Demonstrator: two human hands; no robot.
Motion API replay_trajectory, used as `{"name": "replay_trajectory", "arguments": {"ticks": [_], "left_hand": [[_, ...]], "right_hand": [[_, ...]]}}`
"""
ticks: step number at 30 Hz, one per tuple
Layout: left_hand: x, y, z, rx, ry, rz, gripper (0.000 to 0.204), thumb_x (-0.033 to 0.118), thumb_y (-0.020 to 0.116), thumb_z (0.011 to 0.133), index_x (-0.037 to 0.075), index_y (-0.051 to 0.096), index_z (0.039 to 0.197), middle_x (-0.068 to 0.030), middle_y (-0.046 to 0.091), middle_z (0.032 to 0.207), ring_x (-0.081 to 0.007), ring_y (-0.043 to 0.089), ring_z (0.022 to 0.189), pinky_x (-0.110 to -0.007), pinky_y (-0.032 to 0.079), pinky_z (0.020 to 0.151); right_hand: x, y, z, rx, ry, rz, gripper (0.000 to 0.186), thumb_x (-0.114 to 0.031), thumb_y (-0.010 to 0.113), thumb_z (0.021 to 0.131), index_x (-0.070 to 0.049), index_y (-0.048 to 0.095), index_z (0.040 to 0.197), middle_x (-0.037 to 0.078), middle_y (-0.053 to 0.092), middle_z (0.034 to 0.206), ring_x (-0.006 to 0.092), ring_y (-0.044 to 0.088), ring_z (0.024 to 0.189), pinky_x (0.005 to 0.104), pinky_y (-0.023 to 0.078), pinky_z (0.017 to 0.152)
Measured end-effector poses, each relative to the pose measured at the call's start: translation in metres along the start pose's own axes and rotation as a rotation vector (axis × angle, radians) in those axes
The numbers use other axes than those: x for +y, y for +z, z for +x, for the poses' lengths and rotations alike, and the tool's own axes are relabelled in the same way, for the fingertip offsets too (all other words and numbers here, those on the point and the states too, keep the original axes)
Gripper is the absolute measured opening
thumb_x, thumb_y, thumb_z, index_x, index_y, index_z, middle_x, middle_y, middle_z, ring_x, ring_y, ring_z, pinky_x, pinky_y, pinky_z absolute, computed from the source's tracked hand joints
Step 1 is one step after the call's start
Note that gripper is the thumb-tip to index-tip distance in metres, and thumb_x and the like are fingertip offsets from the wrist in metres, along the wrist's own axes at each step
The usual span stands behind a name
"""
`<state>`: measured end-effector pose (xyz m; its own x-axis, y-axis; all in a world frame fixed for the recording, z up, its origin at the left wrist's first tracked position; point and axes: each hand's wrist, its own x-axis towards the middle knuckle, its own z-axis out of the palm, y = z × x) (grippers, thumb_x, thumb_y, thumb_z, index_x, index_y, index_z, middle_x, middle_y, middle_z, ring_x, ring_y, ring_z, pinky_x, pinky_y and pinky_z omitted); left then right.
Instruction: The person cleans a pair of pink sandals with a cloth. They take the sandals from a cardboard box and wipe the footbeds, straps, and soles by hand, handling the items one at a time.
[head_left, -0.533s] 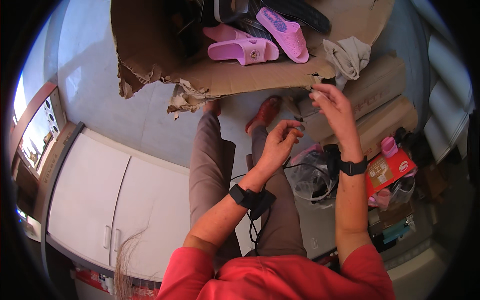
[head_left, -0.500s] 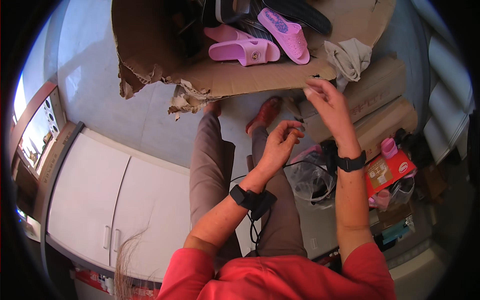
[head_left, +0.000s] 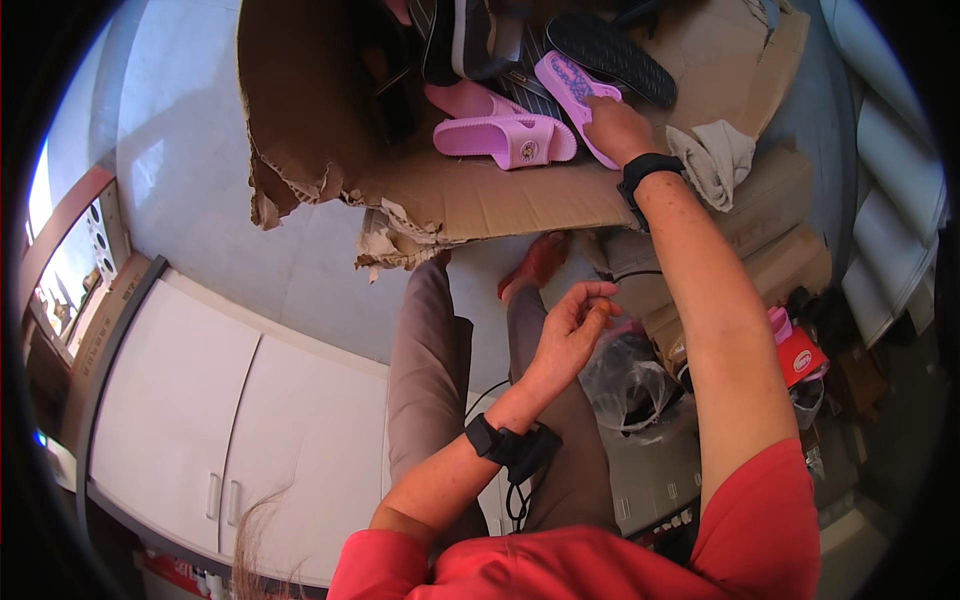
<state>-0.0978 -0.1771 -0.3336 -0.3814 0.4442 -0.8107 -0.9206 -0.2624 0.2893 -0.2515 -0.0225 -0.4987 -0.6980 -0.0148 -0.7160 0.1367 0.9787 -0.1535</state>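
A large torn cardboard box (head_left: 500,208) holds several slippers. Inside it, my right hand (head_left: 618,132) reaches over a pink slipper with a patterned insole (head_left: 567,82), its fingers closed around the strap part, which they mostly hide. Just left lies another pink slipper with a round badge (head_left: 480,138). Behind these is a black sole (head_left: 612,60), beside dark footwear (head_left: 478,40). My left hand (head_left: 568,332) hovers above my lap, outside the box, its fingers loosely bent and a little apart; I see nothing held in it.
A crumpled whitish cloth (head_left: 715,160) hangs over the box's right edge. Cardboard cartons (head_left: 765,215) lie beyond it. Plastic bags (head_left: 630,378) and a red box (head_left: 800,355) stand to my right. At left is a white cabinet (head_left: 170,400). A black cable runs from my left wristband (head_left: 515,445).
My right hand has moved from the box's front edge forward into it, onto the right pink slipper. The box appears lower and slightly right in view. My left hand stays over my lap.
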Motion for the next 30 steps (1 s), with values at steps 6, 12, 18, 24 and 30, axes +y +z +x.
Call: {"name": "replay_trajectory", "arguments": {"ticks": [6, 12, 18, 24, 30], "left_hand": [[-0.001, 0.0, 0.006, 0.006, 0.004, -0.023, 0.026, 0.013, 0.047, 0.09, 0.001, 0.048, 0.112, -0.0047, 0.061, 0.094, -0.0092, 0.053, 0.081, -0.023, 0.042, 0.073], [0.0, 0.002, 0.009, 0.013, -0.006, -0.014, 0.025, 0.013, 0.047, 0.089, 0.003, 0.049, 0.112, -0.0052, 0.062, 0.095, -0.0093, 0.053, 0.081, -0.024, 0.042, 0.073], [0.001, 0.004, 0.014, -0.005, 0.034, -0.005, 0.024, 0.013, 0.046, 0.09, 0.003, 0.049, 0.112, -0.0042, 0.061, 0.094, -0.008, 0.052, 0.079, -0.023, 0.041, 0.073], [0.007, 0.007, 0.015, -0.012, 0.056, -0.015, 0.024, 0.015, 0.047, 0.091, 0.003, 0.049, 0.112, -0.0035, 0.061, 0.094, -0.008, 0.052, 0.079, -0.023, 0.041, 0.073], [0.006, 0.003, 0.018, 0.008, 0.066, -0.036, 0.025, 0.016, 0.046, 0.091, 0.003, 0.049, 0.113, -0.0033, 0.061, 0.093, -0.0083, 0.052, 0.079, -0.022, 0.041, 0.073]], "right_hand": [[-0.005, -0.001, -0.003, 0.004, -0.015, -0.082, 0.028, -0.013, 0.052, 0.078, -0.011, 0.062, 0.104, 0.014, 0.061, 0.103, 0.0326, 0.058, 0.093, 0.0425, 0.046, 0.08], [-0.006, -0.014, -0.025, 0.321, -0.157, 0.29, 0.019, -0.015, 0.056, 0.078, -0.006, 0.06, 0.095, 0.014, 0.06, 0.097, 0.0339, 0.058, 0.086, 0.0414, 0.047, 0.073], [-0.019, -0.027, -0.026, 0.334, -0.12, 0.422, 0.02, -0.016, 0.056, 0.078, -0.007, 0.06, 0.095, 0.013, 0.06, 0.097, 0.0332, 0.058, 0.085, 0.0413, 0.047, 0.072], [-0.016, -0.023, -0.016, 0.354, -0.106, 0.263, 0.023, -0.017, 0.055, 0.078, -0.007, 0.06, 0.098, 0.014, 0.06, 0.098, 0.034, 0.058, 0.086, 0.0414, 0.047, 0.074], [-0.011, -0.018, -0.008, 0.291, -0.116, 0.31, 0.028, -0.015, 0.056, 0.078, -0.006, 0.06, 0.104, 0.014, 0.06, 0.098, 0.0335, 0.057, 0.09, 0.0409, 0.047, 0.077]]}}
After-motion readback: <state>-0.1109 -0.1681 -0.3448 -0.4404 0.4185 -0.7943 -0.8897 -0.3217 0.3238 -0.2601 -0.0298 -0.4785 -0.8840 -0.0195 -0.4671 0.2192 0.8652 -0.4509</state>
